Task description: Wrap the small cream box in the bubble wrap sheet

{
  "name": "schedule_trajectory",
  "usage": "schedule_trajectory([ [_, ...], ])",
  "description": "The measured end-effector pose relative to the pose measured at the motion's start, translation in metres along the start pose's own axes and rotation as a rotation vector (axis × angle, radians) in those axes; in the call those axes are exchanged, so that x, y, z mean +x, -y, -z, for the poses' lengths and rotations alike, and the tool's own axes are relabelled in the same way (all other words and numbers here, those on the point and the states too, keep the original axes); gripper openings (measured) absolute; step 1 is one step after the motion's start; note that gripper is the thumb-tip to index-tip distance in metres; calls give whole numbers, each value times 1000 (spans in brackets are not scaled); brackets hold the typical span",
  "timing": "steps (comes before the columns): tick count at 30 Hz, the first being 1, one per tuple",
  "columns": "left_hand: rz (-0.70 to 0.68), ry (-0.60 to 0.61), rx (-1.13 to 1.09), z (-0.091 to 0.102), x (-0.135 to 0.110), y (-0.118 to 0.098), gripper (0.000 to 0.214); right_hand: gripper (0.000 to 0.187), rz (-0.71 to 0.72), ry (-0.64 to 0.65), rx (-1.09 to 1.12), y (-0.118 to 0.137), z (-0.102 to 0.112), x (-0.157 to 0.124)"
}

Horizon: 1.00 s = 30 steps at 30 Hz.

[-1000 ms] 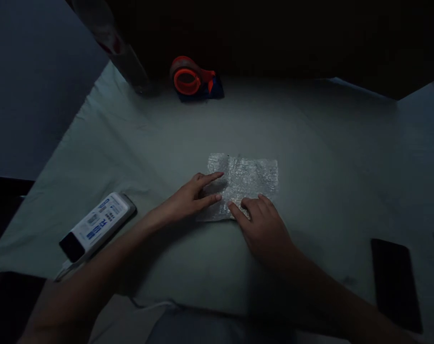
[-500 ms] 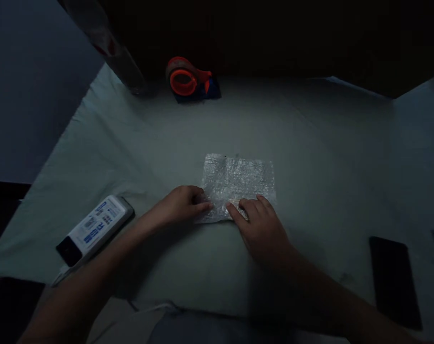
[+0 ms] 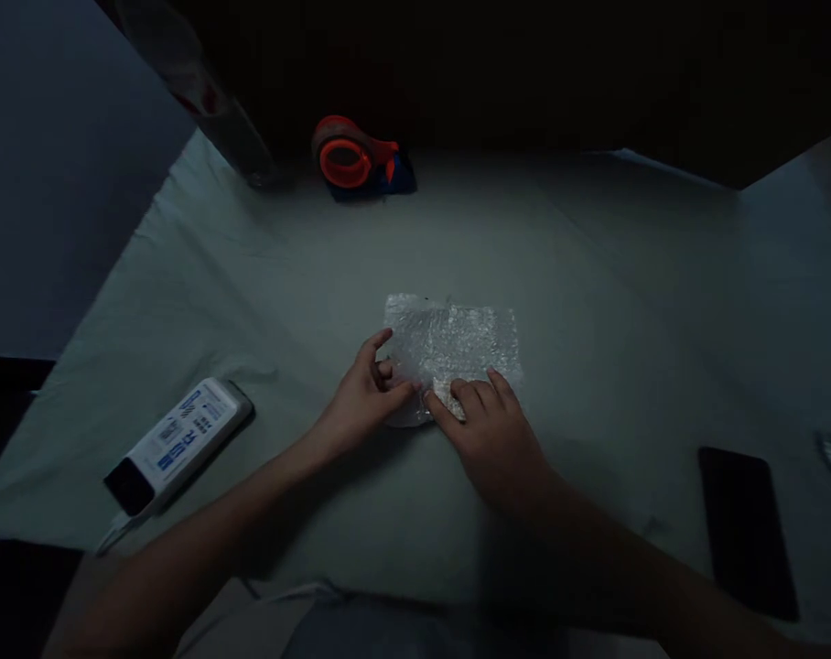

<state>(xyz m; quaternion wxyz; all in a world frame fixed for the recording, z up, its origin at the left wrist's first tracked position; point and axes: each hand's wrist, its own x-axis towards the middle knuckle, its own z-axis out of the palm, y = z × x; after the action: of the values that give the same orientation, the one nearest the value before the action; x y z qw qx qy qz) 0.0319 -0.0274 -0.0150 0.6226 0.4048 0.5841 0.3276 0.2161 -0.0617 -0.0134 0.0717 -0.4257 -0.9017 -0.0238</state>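
Note:
A sheet of clear bubble wrap lies on the pale green cloth in front of me. At its left edge my left hand grips the wrap between thumb and fingers, with the index finger raised, and that side is lifted and bent inward. My right hand holds down the near part of the wrap, its thumb and curled fingers pressed onto it. A pale, slightly yellowish patch shows beneath the right fingers; I cannot tell whether something lies inside.
An orange and blue tape dispenser stands at the back beside a clear wrapped roll or tube. On the left lies a white power strip-like box with a cable. A dark phone rests at right. A large dark box-like shape spans the back.
My left hand has moved up and slightly right, bending the wrap's left side inward. The right hand stays pressed on the near part. The view has shifted slightly.

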Motion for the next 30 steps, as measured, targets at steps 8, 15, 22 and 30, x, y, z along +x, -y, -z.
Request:
schedule_trajectory([
  [8,29,149,162,10,-15,8,51,37,-7,-18,31,1,-2,-1],
  [15,84,105,-46,-10,-12,-7,55,37,0,-52,58,0,-2,-1],
  [22,62,232,7,-18,-12,-18,50,29,12,-214,295,-9,-1,-15],
  [30,-29,108,356,-9,-9,-7,38,22,-17,-186,276,-7,-1,-15],
])
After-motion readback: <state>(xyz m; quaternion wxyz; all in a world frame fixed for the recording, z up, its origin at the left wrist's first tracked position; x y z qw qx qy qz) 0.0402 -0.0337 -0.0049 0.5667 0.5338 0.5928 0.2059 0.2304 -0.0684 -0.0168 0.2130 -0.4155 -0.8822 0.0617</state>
